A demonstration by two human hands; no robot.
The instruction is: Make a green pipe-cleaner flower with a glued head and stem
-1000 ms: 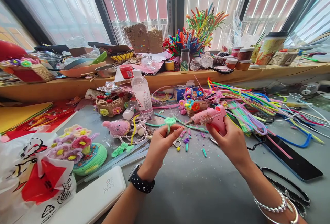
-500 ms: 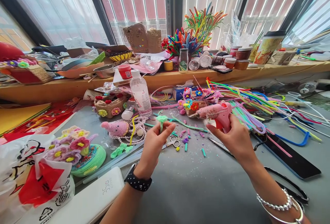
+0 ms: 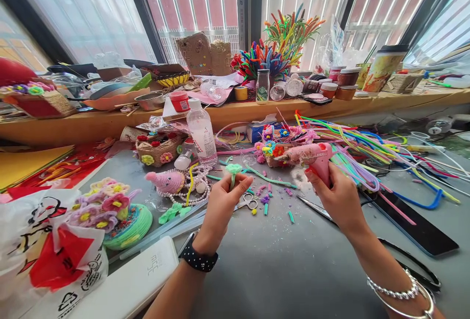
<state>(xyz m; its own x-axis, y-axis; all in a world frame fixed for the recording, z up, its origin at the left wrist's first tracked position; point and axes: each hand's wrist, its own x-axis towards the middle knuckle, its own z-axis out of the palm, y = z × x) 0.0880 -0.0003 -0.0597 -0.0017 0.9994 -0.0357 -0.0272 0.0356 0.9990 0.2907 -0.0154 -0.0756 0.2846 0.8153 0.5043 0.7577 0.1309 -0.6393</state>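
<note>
Flower (image 3: 233, 168), pale green and fuzzy, is standing upright above the grey table (image 3: 264, 265), its stem being pinched between the thumb and fingers of the left hand (image 3: 217, 211). To its right, well apart, a pink glue gun (image 3: 310, 153) is pointing its nozzle leftward, and the right hand (image 3: 341, 201) is gripping its handle. Scissors (image 3: 247, 203) are lying just beside the left hand, near scattered coloured trimmings (image 3: 266, 209). Farther back, a clear bottle (image 3: 201, 133) is standing, and pipe cleaners (image 3: 354, 145) are spreading to the right.
</note>
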